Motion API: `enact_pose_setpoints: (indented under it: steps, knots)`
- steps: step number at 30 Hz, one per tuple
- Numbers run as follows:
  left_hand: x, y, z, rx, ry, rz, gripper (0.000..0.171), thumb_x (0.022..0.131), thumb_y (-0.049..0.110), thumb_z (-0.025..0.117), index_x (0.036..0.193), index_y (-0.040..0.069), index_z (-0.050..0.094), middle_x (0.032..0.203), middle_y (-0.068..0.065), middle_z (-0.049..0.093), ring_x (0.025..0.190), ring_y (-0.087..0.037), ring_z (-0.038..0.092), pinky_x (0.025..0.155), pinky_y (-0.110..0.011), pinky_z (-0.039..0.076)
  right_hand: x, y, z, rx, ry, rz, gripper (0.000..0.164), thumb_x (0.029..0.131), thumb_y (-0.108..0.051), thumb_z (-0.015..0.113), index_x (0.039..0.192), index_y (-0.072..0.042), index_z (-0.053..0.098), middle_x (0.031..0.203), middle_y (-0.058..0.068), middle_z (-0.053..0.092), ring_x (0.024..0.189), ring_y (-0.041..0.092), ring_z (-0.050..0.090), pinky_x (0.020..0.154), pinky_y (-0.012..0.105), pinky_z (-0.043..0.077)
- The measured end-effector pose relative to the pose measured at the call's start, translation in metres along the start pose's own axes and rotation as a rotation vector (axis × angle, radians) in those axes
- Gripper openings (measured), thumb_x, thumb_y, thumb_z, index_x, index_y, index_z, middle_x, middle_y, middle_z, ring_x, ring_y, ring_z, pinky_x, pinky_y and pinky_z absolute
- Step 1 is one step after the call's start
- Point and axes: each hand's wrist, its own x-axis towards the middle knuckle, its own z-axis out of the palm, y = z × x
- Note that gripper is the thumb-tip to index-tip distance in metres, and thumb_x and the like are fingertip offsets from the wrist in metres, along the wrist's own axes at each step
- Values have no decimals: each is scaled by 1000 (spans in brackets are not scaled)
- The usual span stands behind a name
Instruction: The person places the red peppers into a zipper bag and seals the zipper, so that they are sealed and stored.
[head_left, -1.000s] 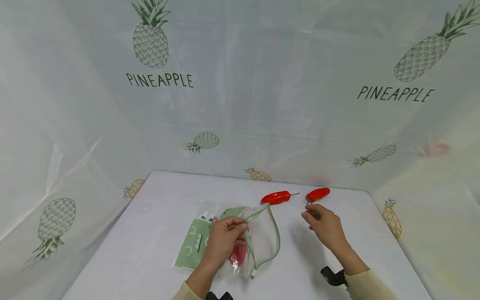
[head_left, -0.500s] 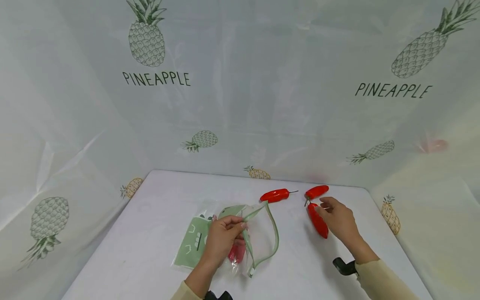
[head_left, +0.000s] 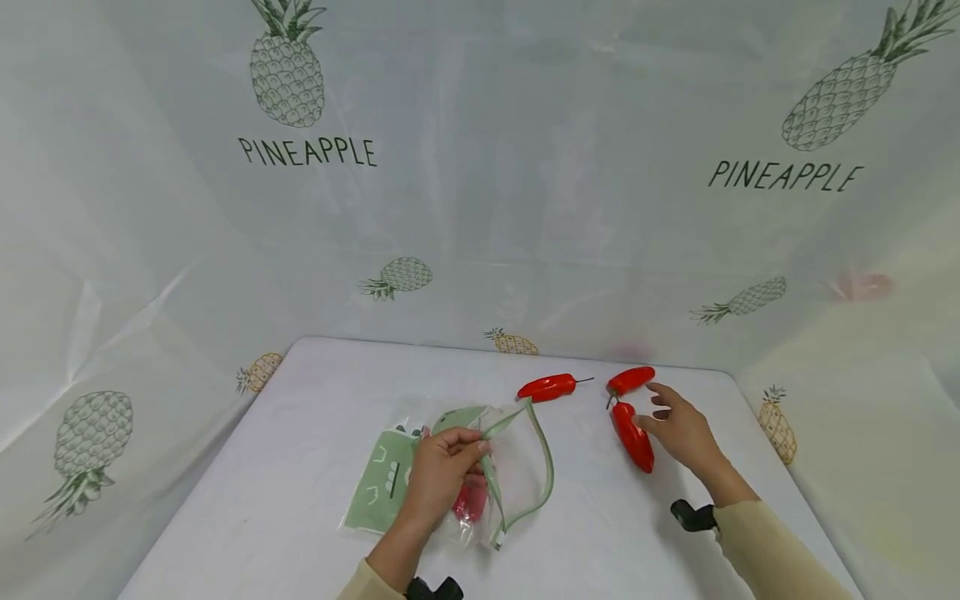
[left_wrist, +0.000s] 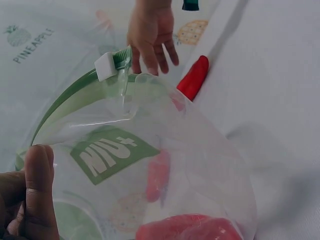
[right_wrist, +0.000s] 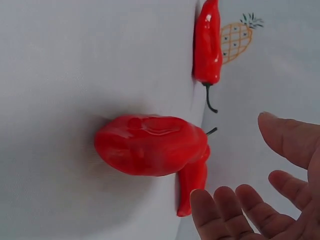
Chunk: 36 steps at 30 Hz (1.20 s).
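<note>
While pinching the green rim (left_wrist: 67, 96) of the clear bag (left_wrist: 205, 170) in left hand (head_left: 438, 473), with thumb and fingers drawn narrow, held its gaping mouth at about three o'clock from that grip. Had the green printed panel (head_left: 378, 493) at about nine o'clock from the same hand, and saw a reddish shape (head_left: 471, 502) through clear plastic between four and five o'clock; could not tell what it was. Showed a white slider (left_wrist: 105, 66) on the rim and, in the left wrist view, a green patch (left_wrist: 111, 152) lettered in white. Had right hand (head_left: 678, 427) spread wide, with a broad gap between thumb and fingers, near the red lower pepper (head_left: 633, 437) but apart from it in the right wrist view. Had that pepper on the white table (head_left: 247, 500) at nine o'clock from right hand, with its stem toward eleven. Saw the red upper pepper (head_left: 631, 380) between ten and eleven o'clock from the same hand, and the red left pepper (head_left: 547, 387), farther off, between nine and ten. Had all three outside the bag. Wore beige sleeves (head_left: 772, 546); faced a pale backdrop (head_left: 487, 192) printed with pineapples, toward twelve o'clock.
</note>
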Motion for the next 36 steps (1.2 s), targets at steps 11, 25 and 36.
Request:
enact_pose_setpoints:
  steps: [11,25,36]
  knots:
    - [-1,0,-2,-34,12,-20,25,98,10,75,114,-8,72,99,-21,78,65,-11,69,62,-27,65,13,12,8,43,-58,47,87,99,-29,74,165,-3,24,156,35,38,137,55,46,100,64,58]
    - [-1,-1,-3,-19,25,-32,22,99,8,74,114,-8,73,94,-17,78,64,-11,68,60,-25,64,28,27,24,78,-144,73,89,95,-29,78,164,-6,27,154,35,40,136,55,44,96,60,61]
    - [-2,-2,-4,-24,20,-27,25,97,11,77,113,-8,73,91,-14,78,63,-10,67,60,-24,63,27,24,26,78,-161,83,89,94,-29,80,162,-4,28,146,37,45,126,52,51,90,56,64]
